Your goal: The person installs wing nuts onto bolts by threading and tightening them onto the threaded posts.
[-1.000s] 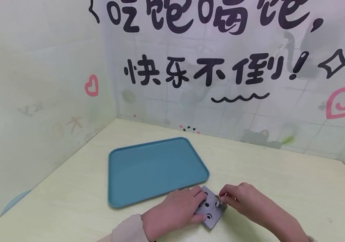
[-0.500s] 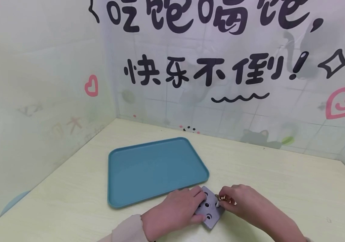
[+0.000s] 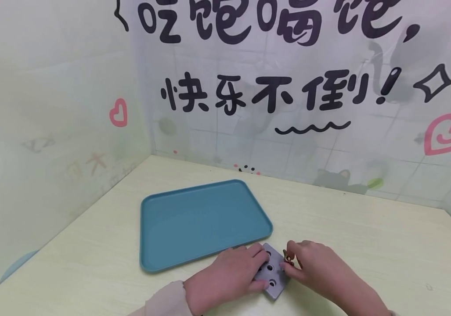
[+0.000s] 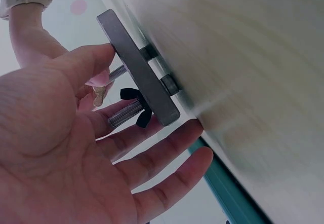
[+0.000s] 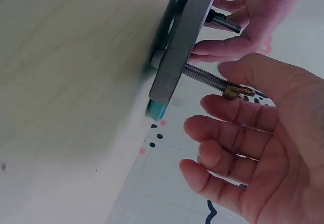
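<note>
A grey metal plate with round holes (image 3: 276, 281) is held by its edges in my left hand (image 3: 229, 273), between thumb and fingers. Bolts pass through the plate, their heads (image 4: 169, 84) on the table side. A black wing nut (image 4: 136, 105) sits on one bolt, down against the plate. Another threaded bolt (image 5: 202, 76) carries a brass wing nut (image 5: 233, 90) near its free end. Thumb and index finger of my right hand (image 3: 320, 265) pinch this brass wing nut, while the other fingers curl loosely beside it.
A blue rectangular tray (image 3: 205, 224) lies on the pale wooden table (image 3: 359, 232), just behind the plate. Printed wall sheets (image 3: 225, 140) with dark lettering enclose the back and sides.
My right thumb and index finger have shifted around the brass wing nut, which now shows at a different angle. My left hand keeps its hold on the plate.
</note>
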A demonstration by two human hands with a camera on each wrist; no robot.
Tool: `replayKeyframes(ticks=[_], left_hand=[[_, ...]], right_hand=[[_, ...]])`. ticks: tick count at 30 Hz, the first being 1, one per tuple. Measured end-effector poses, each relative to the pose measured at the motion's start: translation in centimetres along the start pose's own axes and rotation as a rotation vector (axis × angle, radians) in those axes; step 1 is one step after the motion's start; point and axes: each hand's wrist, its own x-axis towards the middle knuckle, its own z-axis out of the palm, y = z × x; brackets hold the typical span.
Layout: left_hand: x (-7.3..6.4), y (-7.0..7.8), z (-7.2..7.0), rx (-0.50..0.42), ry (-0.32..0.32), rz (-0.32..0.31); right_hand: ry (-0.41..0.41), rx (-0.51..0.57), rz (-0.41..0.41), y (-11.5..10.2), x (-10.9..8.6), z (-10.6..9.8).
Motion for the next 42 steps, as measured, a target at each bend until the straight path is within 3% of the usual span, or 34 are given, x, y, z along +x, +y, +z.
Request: replayKeyframes(ticks=[4,10,15,29,33,38,42], left_hand=[[-0.1,0.0,0.0,0.007,-0.001,0.005],[0.0,0.1,0.0,0.016,0.004,0.002],[0.0,0.1,0.0,0.010,-0.010,-0.009],[0.0,0.1,-0.1,0.005,-0.005,-0.009],[0.0,0.1,0.0,-0.008,-0.004,-0.010],[0.0,0.1,0.0,-0.017,-0.008,-0.007],[0.0,0.0,0.0,-0.025,-0.016,-0.011]], right_hand=[[-0.098,0.121,0.007,0.4,-0.4,-1.0],[-0.142,0.322,-0.146,1.9,-0.9,-2.3],[-0.115,0.339,-0.227,2.6,-0.9,-2.3],[-0.080,0.339,-0.288,2.7,-0.4,-1.7],[-0.081,0.333,-0.267,2.7,-0.4,-1.7],[-0.117,0.328,-0.171,2.4,-0.3,-1.9],[-0.098,0.298,-0.106,2.0,-0.1,-1.9]])
